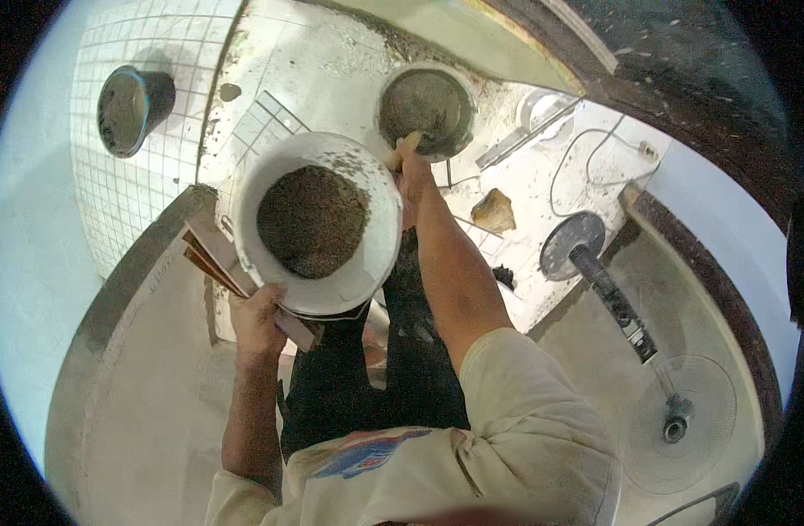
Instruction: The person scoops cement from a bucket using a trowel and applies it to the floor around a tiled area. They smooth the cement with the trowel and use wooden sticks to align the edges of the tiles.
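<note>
A white bucket (384, 254) with dark, grainy mortar-like material (313, 221) inside is tilted in front of my legs. At its lower left rim, my left hand (260, 317) is closed, gripping the edge. My right hand (411, 180) reaches past the bucket's right side. Its fingers are closed round a tool with a pale, wood-like handle (409, 142); the tool's other end cannot be made out. Just beyond that hand stands a round, dark tub (462, 131) with wet grey mix (424, 98) in it. Brown boards (211, 254) show behind my left hand.
A black bucket (161, 96) is on the tiled floor at far left. A standing fan's round base (560, 250) and its grille (709, 421) are at right. A cable (560, 180) loops across the floor near a brown lump (493, 213). Low rendered walls (130, 351) flank me.
</note>
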### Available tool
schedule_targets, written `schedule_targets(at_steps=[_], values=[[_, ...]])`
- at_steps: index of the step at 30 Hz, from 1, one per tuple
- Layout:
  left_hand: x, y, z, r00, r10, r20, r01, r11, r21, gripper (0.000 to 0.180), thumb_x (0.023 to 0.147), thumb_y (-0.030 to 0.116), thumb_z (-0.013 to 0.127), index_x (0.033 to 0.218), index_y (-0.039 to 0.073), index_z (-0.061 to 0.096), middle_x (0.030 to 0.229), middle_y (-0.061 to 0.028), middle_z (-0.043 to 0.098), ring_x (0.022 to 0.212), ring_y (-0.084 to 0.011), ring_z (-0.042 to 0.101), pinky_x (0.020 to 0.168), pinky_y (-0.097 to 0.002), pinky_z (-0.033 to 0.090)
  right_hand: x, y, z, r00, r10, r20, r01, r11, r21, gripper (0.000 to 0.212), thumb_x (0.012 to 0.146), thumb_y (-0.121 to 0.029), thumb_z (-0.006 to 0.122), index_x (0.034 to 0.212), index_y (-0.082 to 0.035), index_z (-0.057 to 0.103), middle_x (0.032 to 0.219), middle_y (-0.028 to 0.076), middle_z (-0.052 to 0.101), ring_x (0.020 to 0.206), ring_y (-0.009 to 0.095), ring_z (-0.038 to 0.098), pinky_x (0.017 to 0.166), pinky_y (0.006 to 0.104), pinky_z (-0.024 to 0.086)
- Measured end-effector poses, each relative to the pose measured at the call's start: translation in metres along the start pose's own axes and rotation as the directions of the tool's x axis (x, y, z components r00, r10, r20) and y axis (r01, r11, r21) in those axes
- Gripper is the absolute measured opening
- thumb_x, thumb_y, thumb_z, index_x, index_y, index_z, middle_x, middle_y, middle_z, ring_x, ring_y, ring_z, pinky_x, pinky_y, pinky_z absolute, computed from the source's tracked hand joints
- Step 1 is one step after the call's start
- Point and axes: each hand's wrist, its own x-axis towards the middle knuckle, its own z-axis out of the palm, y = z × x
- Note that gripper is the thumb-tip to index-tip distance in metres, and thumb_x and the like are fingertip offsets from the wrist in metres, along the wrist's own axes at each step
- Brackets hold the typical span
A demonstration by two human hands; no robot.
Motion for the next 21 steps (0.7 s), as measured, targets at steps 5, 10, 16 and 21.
schedule_targets(at_steps=[5,10,16,21], values=[[0.024,-0.019,0.007,1.0,-0.011,0.012,0.009,0.994,0.107,0.033,0.075,-0.004,0.064,0.108,-0.001,0.062,0.088,-0.0087,0.066,0.072,-0.021,0.066,0.062,-0.035,0.053,-0.033,0.004,-0.103,0.974,-0.222,0.055,0.208,0.763,-0.612,0.051,0.099,-0.042,0.056,0.104,0.007,0.068,0.092,0.025,0.07,0.087,0.041,0.069,0.078,0.0495,0.055],[0.096,-0.04,0.015,0.991,-0.112,0.068,0.09,0.959,0.267,0.021,0.077,-0.001,0.066,0.098,0.0,0.061,0.08,-0.0069,0.062,0.064,-0.0193,0.061,0.056,-0.0337,0.049,-0.05,-0.067,-0.19,0.933,-0.175,0.314,0.352,0.625,-0.697,0.057,0.101,-0.046,0.051,0.103,0.009,0.067,0.104,0.033,0.068,0.102,0.048,0.067,0.085,0.0553,0.054],[0.134,-0.071,0.043,0.964,-0.202,0.171,0.145,0.944,0.297,0.018,0.077,0.003,0.07,0.093,0.002,0.061,0.074,-0.0052,0.06,0.056,-0.0185,0.057,0.05,-0.0328,0.046,-0.014,-0.068,-0.173,0.981,-0.112,-0.16,-0.019,0.761,-0.648,0.075,0.098,-0.058,0.052,0.115,0.015,0.059,0.111,0.037,0.065,0.108,0.051,0.064,0.096,0.0547,0.05],[0.125,-0.075,0.072,0.968,-0.223,0.115,0.174,0.926,0.335,0.01,0.077,0.004,0.071,0.083,-0.001,0.065,0.069,-0.0054,0.058,0.054,-0.0187,0.057,0.049,-0.0327,0.045,-0.128,-0.081,-0.131,0.968,0.097,-0.23,-0.177,0.916,-0.36,0.071,0.098,-0.048,0.057,0.132,0.012,0.043,0.116,0.039,0.061,0.11,0.055,0.061,0.097,0.0554,0.05]])
